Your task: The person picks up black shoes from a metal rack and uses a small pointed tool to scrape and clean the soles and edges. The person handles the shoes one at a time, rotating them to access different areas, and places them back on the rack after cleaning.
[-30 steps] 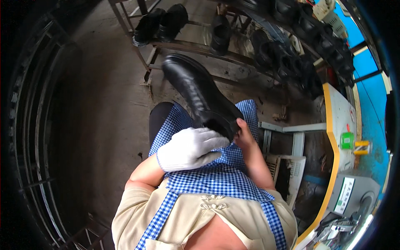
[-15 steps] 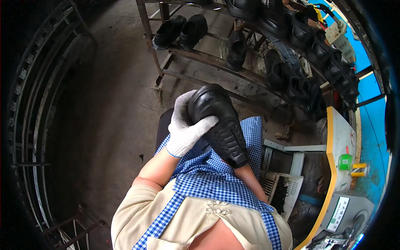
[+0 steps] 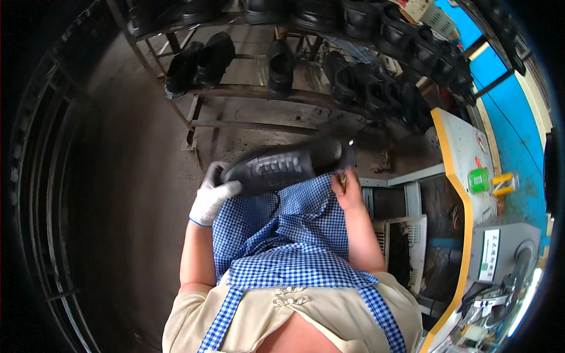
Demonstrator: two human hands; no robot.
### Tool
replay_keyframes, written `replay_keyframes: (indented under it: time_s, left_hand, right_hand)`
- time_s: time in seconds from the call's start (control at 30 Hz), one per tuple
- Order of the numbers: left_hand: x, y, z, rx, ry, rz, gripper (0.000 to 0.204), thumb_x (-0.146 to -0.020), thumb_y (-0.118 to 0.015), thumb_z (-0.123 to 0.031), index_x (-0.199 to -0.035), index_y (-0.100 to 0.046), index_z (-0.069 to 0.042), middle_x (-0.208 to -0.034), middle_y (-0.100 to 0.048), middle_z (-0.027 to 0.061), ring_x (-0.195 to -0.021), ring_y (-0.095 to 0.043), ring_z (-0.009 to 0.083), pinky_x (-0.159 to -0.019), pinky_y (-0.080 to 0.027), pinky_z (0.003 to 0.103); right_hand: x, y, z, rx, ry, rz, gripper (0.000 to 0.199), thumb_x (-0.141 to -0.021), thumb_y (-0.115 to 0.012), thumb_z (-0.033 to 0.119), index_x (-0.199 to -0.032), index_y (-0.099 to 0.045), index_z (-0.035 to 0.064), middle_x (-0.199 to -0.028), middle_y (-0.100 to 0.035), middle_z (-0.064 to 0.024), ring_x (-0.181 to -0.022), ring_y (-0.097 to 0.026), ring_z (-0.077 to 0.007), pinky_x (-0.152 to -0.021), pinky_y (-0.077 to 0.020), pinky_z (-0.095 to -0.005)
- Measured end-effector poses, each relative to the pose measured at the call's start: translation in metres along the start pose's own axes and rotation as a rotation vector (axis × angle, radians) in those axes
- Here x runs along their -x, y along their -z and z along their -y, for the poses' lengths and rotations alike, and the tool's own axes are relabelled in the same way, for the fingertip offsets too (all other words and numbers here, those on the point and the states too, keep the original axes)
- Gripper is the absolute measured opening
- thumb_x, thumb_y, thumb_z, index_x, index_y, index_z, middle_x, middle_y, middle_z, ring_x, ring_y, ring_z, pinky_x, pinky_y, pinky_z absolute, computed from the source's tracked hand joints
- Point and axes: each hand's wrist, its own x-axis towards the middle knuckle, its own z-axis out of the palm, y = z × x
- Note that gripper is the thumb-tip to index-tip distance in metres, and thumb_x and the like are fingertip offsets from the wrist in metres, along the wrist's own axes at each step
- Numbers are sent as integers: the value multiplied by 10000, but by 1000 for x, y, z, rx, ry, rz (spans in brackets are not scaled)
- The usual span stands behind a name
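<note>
A black lace-up leather shoe (image 3: 276, 167) lies sideways above my lap, its toe to the left and its opening to the right, a little blurred. My left hand (image 3: 213, 197), in a white knit glove, is closed round the toe, thumb on the near side. Close under the heel end is my bare right hand (image 3: 348, 191), its fingers pinched together on something small that I cannot make out. A blue-and-white checked apron (image 3: 288, 217) covers my lap below the shoe.
Ahead stands a metal rack (image 3: 253, 91) with several black shoes on its tiers. On the right are a yellow-edged workbench (image 3: 456, 176), a green container (image 3: 479, 180), a grey machine (image 3: 512, 250) and a white plastic crate (image 3: 416, 247). Metal rails (image 3: 50, 194) curve along the left.
The shoe has swung from pointing away, toe up, to lying sideways with its toe left. My left hand moved left and nearer. My right hand has come out from behind the shoe.
</note>
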Motion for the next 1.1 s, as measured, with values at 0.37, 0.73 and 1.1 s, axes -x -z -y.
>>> replay_keyframes:
  time_s: [0.37,0.73,1.1]
  left_hand:
    - [-13,-111,74,541,173,-99,616,-858,-726,-122,-1361,-382,-30,-1202,-578,121,-1069,-597,204,-943,-507,350]
    - [-119,-80,64,-189,-230,-35,679,-856,-772,-285,-1395,-453,-23,-1386,-524,189,-1267,-525,292,-1060,-442,390]
    - [-270,-114,-47,-1690,-522,-222,546,-872,-633,-440,-1327,-580,-143,-1390,-543,101,-1362,-422,317,-1139,-275,541]
  right_hand:
    - [9,-74,-78,347,-203,-384,474,-842,-805,320,-1126,-520,70,-799,-517,42,-540,-437,-23,-464,-366,-190]
    - [-87,-42,-23,331,-107,-346,426,-809,-802,290,-1042,-508,88,-694,-534,23,-410,-392,-46,-343,-283,-221]
    - [-208,-13,-20,63,-120,-698,310,-835,-774,399,-853,-626,127,-527,-380,58,-396,-312,-71,-388,-213,-257]
